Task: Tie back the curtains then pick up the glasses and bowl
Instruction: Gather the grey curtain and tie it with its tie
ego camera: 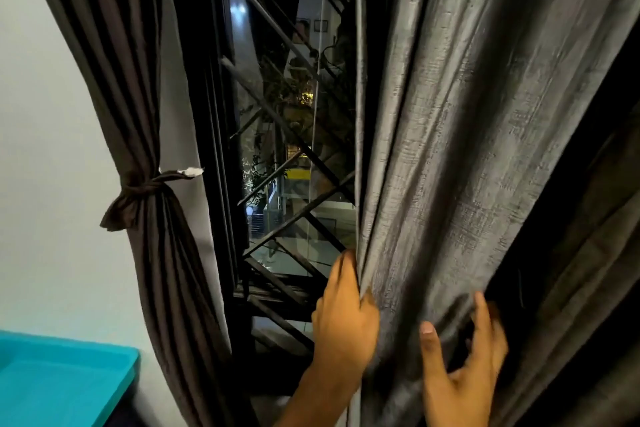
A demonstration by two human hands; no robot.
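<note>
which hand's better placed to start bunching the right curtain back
Left. The left hand already grips the right curtain at its inner edge; the right hand only touches folds farther in.

What we are not seeing clearly around the right curtain

We are losing the right curtain (467, 149) past the top, right and bottom edges, and its folds are blurring toward the right. The fingers (349, 274) of our left hand (343, 319) are disappearing behind that curtain's left edge; our right hand (464, 367) is running off the bottom, its palm side facing away. Left of the curtain, things beyond the window grille (277, 135) are staying too dark to tell, and the teal surface (62, 385) is getting cut by the corner.
</note>
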